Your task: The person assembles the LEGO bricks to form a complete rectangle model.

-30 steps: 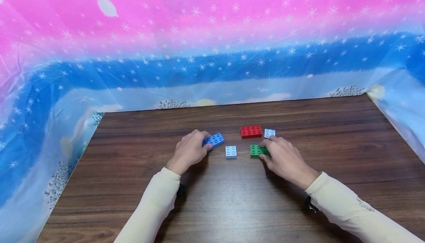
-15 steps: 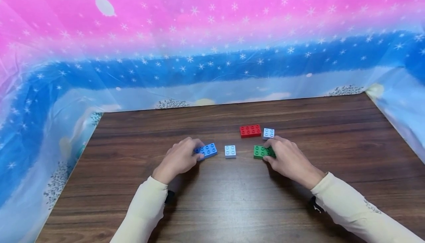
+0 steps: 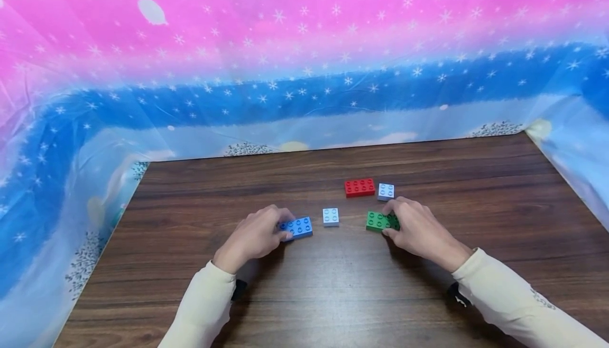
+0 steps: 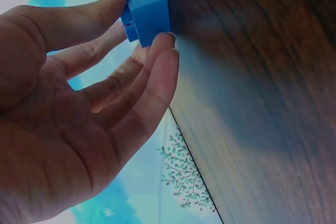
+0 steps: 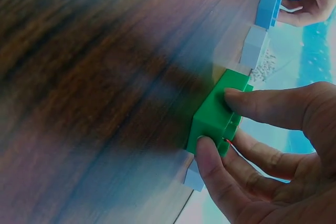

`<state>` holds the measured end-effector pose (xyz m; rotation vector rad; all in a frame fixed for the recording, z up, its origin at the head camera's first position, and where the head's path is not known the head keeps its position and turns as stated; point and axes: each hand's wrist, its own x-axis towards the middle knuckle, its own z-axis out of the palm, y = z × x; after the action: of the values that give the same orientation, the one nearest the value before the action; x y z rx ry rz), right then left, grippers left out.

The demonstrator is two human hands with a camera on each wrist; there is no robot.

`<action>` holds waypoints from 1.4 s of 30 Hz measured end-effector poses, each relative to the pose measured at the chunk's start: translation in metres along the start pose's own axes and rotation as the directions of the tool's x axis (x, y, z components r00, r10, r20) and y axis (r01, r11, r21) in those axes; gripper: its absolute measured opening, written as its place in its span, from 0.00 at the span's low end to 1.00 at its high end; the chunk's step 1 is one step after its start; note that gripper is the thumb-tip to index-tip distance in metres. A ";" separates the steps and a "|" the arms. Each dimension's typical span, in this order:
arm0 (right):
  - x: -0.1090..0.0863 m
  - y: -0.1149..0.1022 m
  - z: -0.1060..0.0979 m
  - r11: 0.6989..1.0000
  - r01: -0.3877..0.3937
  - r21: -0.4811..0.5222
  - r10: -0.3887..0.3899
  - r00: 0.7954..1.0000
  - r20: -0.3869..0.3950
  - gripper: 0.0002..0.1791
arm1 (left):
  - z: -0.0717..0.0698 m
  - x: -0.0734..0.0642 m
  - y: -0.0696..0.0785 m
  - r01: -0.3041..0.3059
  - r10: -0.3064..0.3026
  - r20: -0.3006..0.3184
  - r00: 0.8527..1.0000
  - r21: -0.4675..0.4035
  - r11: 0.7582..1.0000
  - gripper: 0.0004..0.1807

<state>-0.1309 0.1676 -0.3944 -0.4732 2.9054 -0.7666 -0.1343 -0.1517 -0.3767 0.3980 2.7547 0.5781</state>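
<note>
My left hand (image 3: 254,234) pinches the left end of a blue building brick (image 3: 301,227) on the table, thumb on the near side. The left wrist view shows the thumb against one long face of the blue brick (image 4: 148,6). On the right, my right hand (image 3: 421,229) holds a green building brick (image 3: 376,221) by its right part, which the fingers partly cover. In the right wrist view the thumb presses a long side of the green brick (image 5: 215,106) and a fingertip touches its end. Between the hands sits a small white brick (image 3: 330,217), untouched.
Behind the green brick lie a red brick (image 3: 359,188) and a second small white brick (image 3: 386,191), close to the right hand's fingers. Everything rests on a dark wooden table (image 3: 323,295). A patterned pink and blue cloth (image 3: 295,73) stands along its back and sides.
The left hand has brought the blue brick left and nearer, turning it straighter. The right hand has shifted the green brick slightly right and nearer. The red and white bricks stay put.
</note>
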 end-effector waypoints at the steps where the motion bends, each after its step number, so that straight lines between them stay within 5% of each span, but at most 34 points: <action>1: -0.001 0.000 0.000 1.000 -0.002 0.003 0.002 1.000 0.005 0.17 | 0.000 -0.001 0.000 -0.003 0.003 0.004 1.000 -0.003 1.000 0.14; 12: -0.005 0.002 -0.002 1.000 0.004 0.009 -0.004 0.999 0.038 0.17 | 0.006 -0.009 0.005 -0.063 0.065 0.035 0.997 -0.040 0.997 0.16; 29: -0.004 -0.003 0.000 0.999 0.027 0.035 -0.029 0.997 0.071 0.17 | 0.016 0.004 0.022 -0.190 0.193 0.060 0.979 -0.051 0.981 0.18; 42: -0.005 -0.009 0.002 0.998 0.037 0.055 -0.041 0.996 0.084 0.18 | 0.023 0.009 0.034 -0.207 0.209 0.061 0.976 -0.040 0.978 0.18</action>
<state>-0.1236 0.1602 -0.3917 -0.5447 2.7983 -0.8060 -0.1280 -0.1113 -0.3841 0.6910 2.6555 0.6482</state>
